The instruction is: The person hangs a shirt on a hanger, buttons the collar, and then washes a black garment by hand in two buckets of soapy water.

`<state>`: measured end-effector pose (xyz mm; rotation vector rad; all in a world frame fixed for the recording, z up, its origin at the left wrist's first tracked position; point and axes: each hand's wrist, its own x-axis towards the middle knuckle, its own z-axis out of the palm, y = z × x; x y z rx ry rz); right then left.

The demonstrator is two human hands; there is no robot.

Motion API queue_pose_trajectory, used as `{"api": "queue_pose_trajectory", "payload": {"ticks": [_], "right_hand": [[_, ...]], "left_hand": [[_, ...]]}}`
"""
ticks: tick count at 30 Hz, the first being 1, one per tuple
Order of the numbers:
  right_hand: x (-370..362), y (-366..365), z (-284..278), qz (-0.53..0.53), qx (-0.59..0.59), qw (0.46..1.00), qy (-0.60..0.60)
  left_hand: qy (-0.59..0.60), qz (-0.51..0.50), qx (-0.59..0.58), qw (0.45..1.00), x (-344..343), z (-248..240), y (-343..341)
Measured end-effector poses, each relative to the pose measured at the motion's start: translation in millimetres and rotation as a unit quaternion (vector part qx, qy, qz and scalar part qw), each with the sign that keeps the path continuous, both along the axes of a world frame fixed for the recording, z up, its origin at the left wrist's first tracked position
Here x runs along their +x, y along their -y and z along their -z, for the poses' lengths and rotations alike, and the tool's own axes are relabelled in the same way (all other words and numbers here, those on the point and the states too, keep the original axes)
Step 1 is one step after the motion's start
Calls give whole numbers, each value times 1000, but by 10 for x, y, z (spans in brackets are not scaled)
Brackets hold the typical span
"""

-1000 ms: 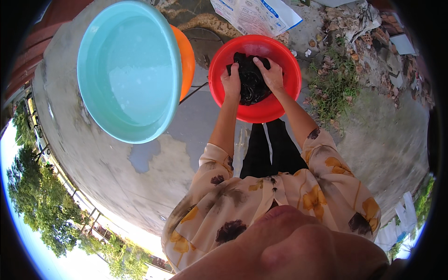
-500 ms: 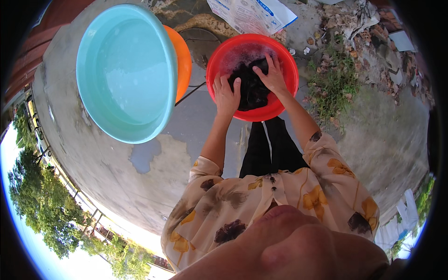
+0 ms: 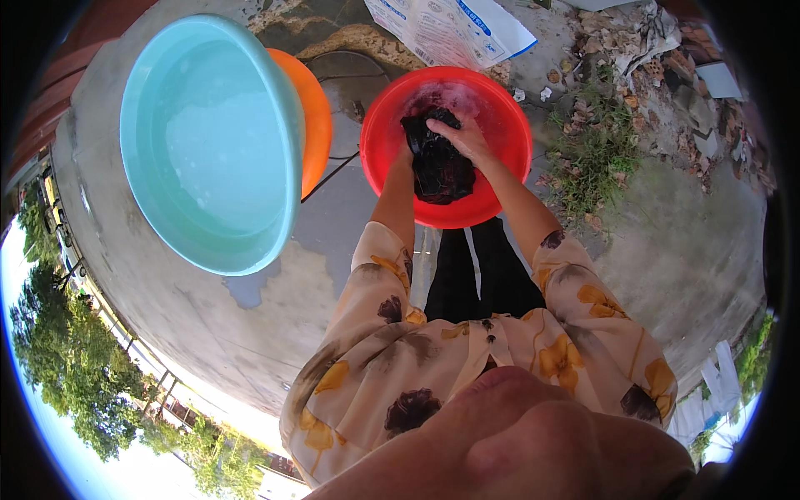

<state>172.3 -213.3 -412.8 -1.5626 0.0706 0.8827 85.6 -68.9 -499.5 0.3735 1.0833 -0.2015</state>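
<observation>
A wet black cloth [image 3: 442, 162] is bunched up in the red basin [image 3: 508, 179], where soapy water with pinkish foam [image 3: 454, 96] shows at the far side. My right hand [image 3: 469, 140] grips the cloth from its right side, thumb laid over the top and the other fingers partly hidden. On the opposite side, my left hand [image 3: 405, 157] reaches in beneath the cloth's left edge; its fingers are out of sight behind the fabric.
To the left, a large light-blue basin [image 3: 293, 187] of water stands over an orange basin [image 3: 318, 117]. A printed plastic bag [image 3: 454, 29] lies beyond the red basin. Weeds [image 3: 596, 158] and rubble [image 3: 667, 92] are at the right. A dark hose or cord [image 3: 333, 173] runs between the basins.
The black cloth has been gathered and raised in the red basin. My left hand has slid from on top of it to underneath, and my right hand has closed on its side.
</observation>
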Motion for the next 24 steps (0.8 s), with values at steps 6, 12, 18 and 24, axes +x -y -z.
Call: {"api": "queue_pose_trajectory", "payload": {"ticks": [6, 12, 18, 24], "right_hand": [[-171, -237, -394, -18, -126, 956, 266], [153, 119, -171, -50, -291, 914, 279], [-36, 659, -683, -48, -156, 883, 440], [-136, 787, -801, 3, -133, 948, 289]], "left_hand": [[0, -50, -46, 998, 166, -510, 105], [134, 162, 420, 883, 275, -1028, 209], [210, 294, 550, 753, -342, -1442, -78], [137, 304, 425, 841, -520, -1377, -68]]}}
